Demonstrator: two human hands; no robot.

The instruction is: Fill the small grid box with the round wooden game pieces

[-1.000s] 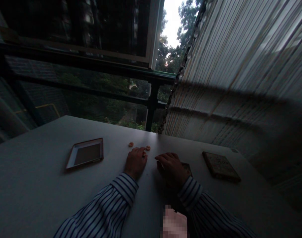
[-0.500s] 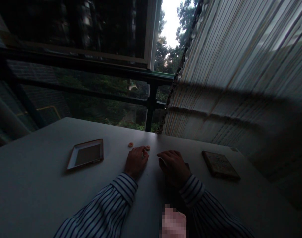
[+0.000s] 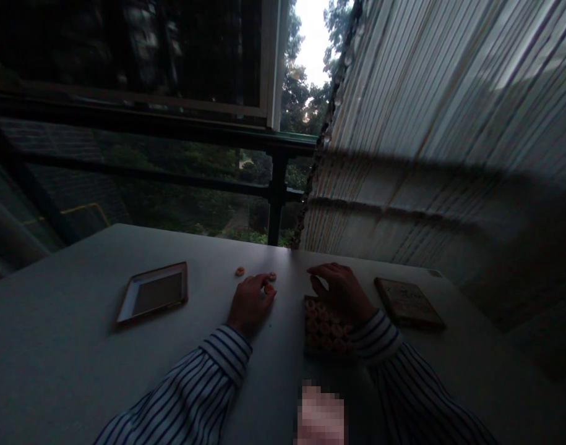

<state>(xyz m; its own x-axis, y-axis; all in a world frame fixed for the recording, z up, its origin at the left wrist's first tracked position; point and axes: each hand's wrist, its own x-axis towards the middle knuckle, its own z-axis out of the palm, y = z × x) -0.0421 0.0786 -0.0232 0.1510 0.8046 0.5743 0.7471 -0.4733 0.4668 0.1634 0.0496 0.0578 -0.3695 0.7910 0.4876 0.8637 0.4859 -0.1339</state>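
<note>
My left hand (image 3: 251,303) rests on the white table (image 3: 180,364), thumb and forefinger closed on a round Chinese chess piece (image 3: 268,288) with a reddish face. Just beyond its fingertips lies a second piece (image 3: 272,275), and a third piece (image 3: 240,271) sits a little to the left. My right hand (image 3: 341,290) hovers over the far right part of a dark shallow box (image 3: 305,351), thumb and forefinger apart with nothing seen between them. Rows of round pieces (image 3: 326,327) fill the visible part of the box; my hand and sleeve hide the rest.
A shallow tray-like lid (image 3: 120,315) lies at the left of the table. To the right is a flat dark brown case (image 3: 409,303) with faint markings. A striped curtain (image 3: 380,123) hangs behind the table's right side, beside a window and railing (image 3: 277,185).
My right hand has shifted right and opened wider, uncovering the box of pieces. My left hand stays nearly in place; the piece in its pinch now shows its reddish face. The view has shifted slightly.
</note>
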